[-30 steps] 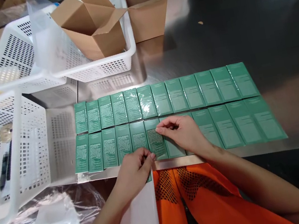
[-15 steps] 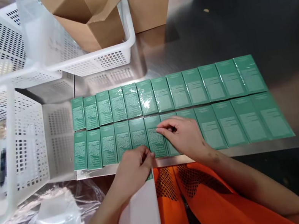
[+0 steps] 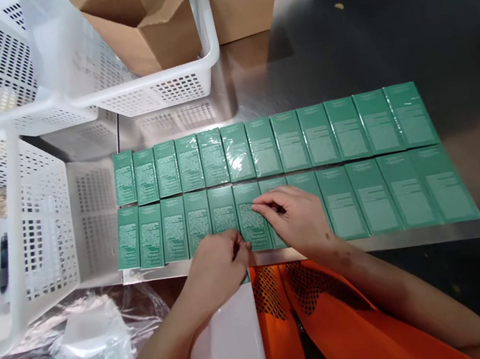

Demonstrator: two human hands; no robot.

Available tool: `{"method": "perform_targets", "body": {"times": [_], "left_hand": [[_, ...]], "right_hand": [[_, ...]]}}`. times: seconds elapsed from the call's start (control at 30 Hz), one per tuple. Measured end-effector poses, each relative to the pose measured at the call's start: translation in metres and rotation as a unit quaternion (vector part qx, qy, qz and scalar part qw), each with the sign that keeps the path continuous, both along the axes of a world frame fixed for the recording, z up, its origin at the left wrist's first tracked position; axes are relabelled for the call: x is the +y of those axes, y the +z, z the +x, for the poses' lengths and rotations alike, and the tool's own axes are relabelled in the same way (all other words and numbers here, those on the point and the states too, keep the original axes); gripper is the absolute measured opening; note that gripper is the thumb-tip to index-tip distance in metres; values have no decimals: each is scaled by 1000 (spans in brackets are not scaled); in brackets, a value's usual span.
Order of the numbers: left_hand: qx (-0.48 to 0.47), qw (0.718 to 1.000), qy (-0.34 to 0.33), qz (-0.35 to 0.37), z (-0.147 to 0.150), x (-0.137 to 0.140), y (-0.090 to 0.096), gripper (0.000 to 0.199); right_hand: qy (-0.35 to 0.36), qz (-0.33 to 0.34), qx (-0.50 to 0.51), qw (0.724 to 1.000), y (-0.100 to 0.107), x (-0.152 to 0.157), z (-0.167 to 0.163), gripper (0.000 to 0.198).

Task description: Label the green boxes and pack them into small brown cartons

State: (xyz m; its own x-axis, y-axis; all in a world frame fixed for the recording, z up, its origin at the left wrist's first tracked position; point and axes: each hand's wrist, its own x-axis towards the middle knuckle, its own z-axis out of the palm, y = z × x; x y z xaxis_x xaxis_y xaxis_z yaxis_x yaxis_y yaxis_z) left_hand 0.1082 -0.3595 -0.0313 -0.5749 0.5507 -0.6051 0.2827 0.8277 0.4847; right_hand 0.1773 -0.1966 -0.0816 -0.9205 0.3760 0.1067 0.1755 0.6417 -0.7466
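Observation:
Two long rows of green boxes lie side by side on the metal table, some with clear shiny film on top. My right hand (image 3: 295, 216) is over the near row, thumb and forefinger pinched at the face of a green box (image 3: 255, 232). Whatever is between those fingertips is too small to make out. Close by on the left, my left hand (image 3: 220, 263) is closed at the table's front edge. From under it a glossy white strip (image 3: 237, 347) hangs toward my lap, with a bit of green at its upper end.
White perforated baskets (image 3: 47, 219) stand at the left and back left. An open cardboard box (image 3: 148, 28) sits in the back one, beside another carton (image 3: 246, 2). Crumpled clear plastic (image 3: 94, 353) lies at the lower left. The dark metal table (image 3: 360, 47) stretches to the right.
The view has shifted slightly. Both hands stay almost where they were over the near row, still pinched, and the boxes keep their places.

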Motion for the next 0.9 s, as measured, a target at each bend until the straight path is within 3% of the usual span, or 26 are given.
{"method": "perform_targets", "body": {"times": [0.27,0.33,0.43,0.53,0.67,0.73,0.8,0.9], "left_hand": [[26,999,-31,-37,-3,6,1,22],[34,997,-41,-48,-4,6,1,23],[24,998,-35,-38,-6,0,4,24],[22,1000,7,0,-12,-11,12,34],[89,982,152,67,-25,-26,23,41],[142,960,222,90,-31,-30,27,36],[192,937,272,109,-34,-29,27,28],[231,914,294,156,-32,-21,23,22]], "right_hand": [[13,31,18,999,-5,-3,4,14],[-14,29,4,999,-4,-3,5,11],[-50,32,-16,998,0,-4,1,26],[-41,94,-45,994,6,-7,-8,30],[7,146,-107,983,15,-9,-10,51],[63,111,-103,986,20,-7,-1,63],[122,29,-73,989,24,-4,13,70],[117,-115,-21,986,31,0,30,51]]}}
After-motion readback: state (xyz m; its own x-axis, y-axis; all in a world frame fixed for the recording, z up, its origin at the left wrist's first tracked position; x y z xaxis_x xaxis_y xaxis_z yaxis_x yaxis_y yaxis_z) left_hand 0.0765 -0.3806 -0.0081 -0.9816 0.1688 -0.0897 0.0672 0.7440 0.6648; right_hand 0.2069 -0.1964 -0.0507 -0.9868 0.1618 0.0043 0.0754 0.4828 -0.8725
